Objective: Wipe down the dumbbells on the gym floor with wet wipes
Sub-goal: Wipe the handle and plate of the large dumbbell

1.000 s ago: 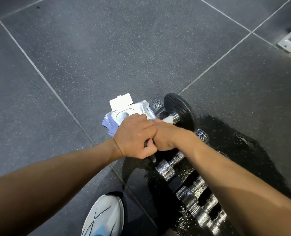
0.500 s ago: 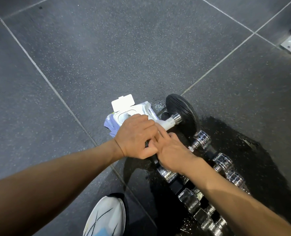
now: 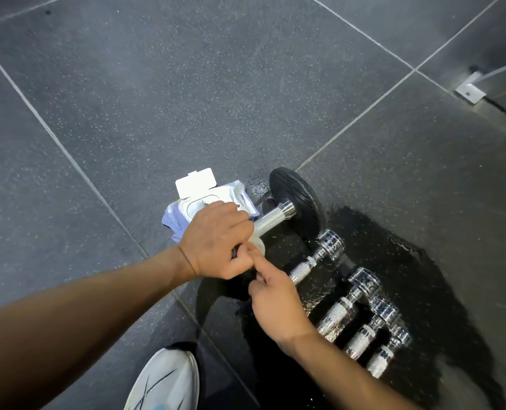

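A: Left side first?
B: White shoe at 6 o'clock of the frame, on the dark speckled floor. Wipes pack, lid flipped open, lies at 12 o'clock of the left hand, partly hidden by it.
A: Left grip?
B: Closed tight. Fingers curled round the knurled handle of the large dumbbell, with a wet wipe bunched under the palm. Its white edge pokes out at 4 o'clock of the hand.
A: Where's that dumbbell?
B: Handle runs toward 2 o'clock, black plate on edge on the floor at the far end. The hands hide the near end.
A: Right hand?
B: Right hand sits at 5 o'clock of the left one. Index finger out straight, tip touching the wipe by the left thumb, other fingers curled in. Can't tell if that grip has hold of anything.
A: Further right?
B: Small chrome dumbbells in a row, side by side, from 3 to 5 o'clock of the right hand, on a dark wet patch. Metal bracket at 2 o'clock of the frame, well apart.
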